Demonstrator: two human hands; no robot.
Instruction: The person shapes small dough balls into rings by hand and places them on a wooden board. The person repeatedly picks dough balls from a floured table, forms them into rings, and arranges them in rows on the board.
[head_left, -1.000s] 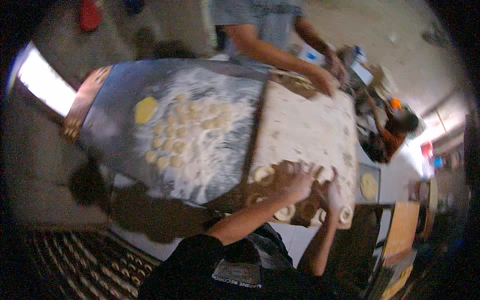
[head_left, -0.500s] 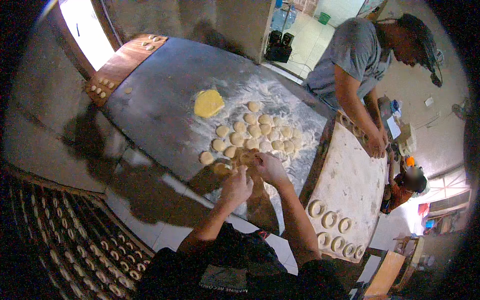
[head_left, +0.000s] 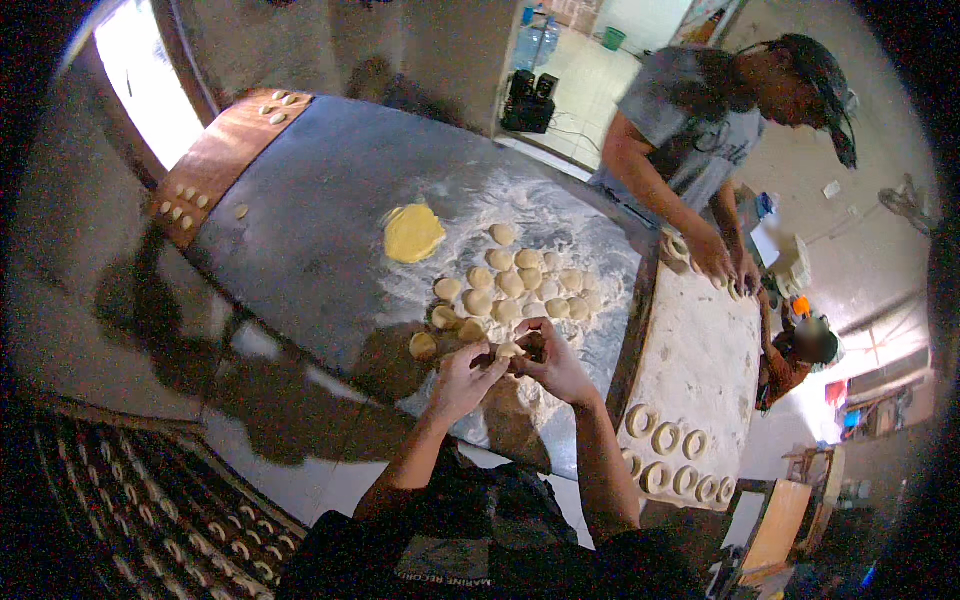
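A small pale piece of dough (head_left: 509, 350) is pinched between the fingertips of both my hands, above the near edge of the table. My left hand (head_left: 468, 382) holds it from the left, thumb and fingers closed. Curled around from the other side, my right hand (head_left: 558, 368) grips it too, and its fingers partly hide the piece. Just beyond my hands, several round dough pieces (head_left: 510, 284) lie close together on the floured table (head_left: 310, 190). A flat yellow slab of dough (head_left: 413, 234) rests farther off, to their left.
On the right, a pale board (head_left: 690, 350) bears several dough rings (head_left: 665, 438); a co-worker in a grey shirt (head_left: 690, 130) handles dough at its far end. Dough pieces sit on a wooden board (head_left: 215, 165) at far left. A rack with dough rings (head_left: 150, 515) stands lower left.
My hands have come together, and the dough between their fingertips now shows. My right hand has turned and curled its fingers. The co-worker's hands have shifted along the board's far end.
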